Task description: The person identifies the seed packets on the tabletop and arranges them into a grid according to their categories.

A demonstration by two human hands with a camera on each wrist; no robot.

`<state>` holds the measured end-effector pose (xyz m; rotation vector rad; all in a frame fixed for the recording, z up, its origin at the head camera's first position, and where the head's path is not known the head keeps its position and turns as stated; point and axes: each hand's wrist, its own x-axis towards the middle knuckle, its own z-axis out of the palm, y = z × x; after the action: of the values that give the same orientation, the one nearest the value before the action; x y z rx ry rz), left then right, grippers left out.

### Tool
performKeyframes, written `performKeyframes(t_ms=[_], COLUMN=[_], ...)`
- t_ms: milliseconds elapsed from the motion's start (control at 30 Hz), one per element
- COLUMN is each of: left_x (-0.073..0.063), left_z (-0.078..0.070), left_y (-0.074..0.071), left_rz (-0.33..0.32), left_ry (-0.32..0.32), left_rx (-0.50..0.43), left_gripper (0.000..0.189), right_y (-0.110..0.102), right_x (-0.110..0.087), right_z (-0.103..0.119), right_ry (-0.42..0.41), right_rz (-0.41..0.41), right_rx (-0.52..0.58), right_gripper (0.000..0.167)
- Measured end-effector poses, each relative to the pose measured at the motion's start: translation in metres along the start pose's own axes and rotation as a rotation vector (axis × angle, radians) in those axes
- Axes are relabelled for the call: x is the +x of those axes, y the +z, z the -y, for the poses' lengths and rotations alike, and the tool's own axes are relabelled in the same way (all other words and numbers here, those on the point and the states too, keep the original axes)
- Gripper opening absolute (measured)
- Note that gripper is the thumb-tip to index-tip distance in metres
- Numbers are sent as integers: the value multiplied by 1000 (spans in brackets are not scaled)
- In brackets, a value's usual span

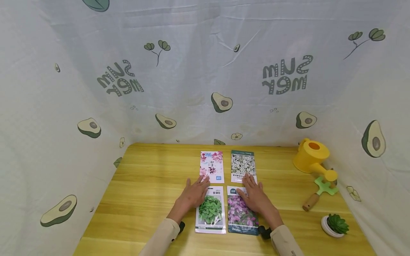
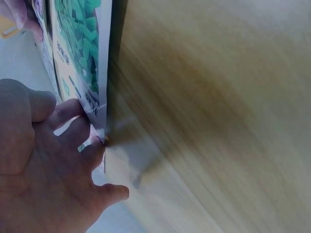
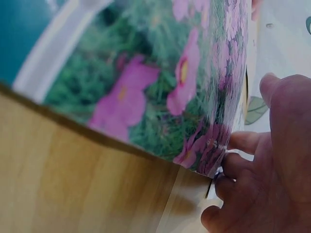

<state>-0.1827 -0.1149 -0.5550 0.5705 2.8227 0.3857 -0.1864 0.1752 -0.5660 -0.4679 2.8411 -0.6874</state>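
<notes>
Four flat picture packets, like seed packets, lie in two rows on the wooden table. At the far left is a pink-blossom packet [image 1: 212, 164]; beside it lies a white-flower packet [image 1: 243, 163]. Nearer are a green-leaf packet [image 1: 210, 210] and a purple-flower packet [image 1: 241, 212]. My left hand [image 1: 192, 195] reaches over the green-leaf packet's upper left corner, fingertips at the pink one's lower edge. Fingers of my right hand [image 1: 257, 196] lie on the white-flower packet's lower edge, its thumb over the purple packet's top. Both hands have their fingers extended.
On the right stand a yellow watering can [image 1: 309, 156] and a small potted succulent [image 1: 336, 224]. Between them lies a green hand rake [image 1: 325, 186] with a wooden handle. A white printed cloth [image 1: 192, 78] hangs around the table's back and sides.
</notes>
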Motion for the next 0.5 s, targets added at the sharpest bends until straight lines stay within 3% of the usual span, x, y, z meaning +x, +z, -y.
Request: performKeyframes(t_ms=[500], left_x=[0], left_z=[1], left_y=[2], left_rz=[-9], left_ry=[1], left_rx=[-4], left_gripper=[48], right_y=[3], right_x=[0], right_z=[8], right_ry=[-53], right_rz=[-41], right_rx=[22], right_gripper=[71])
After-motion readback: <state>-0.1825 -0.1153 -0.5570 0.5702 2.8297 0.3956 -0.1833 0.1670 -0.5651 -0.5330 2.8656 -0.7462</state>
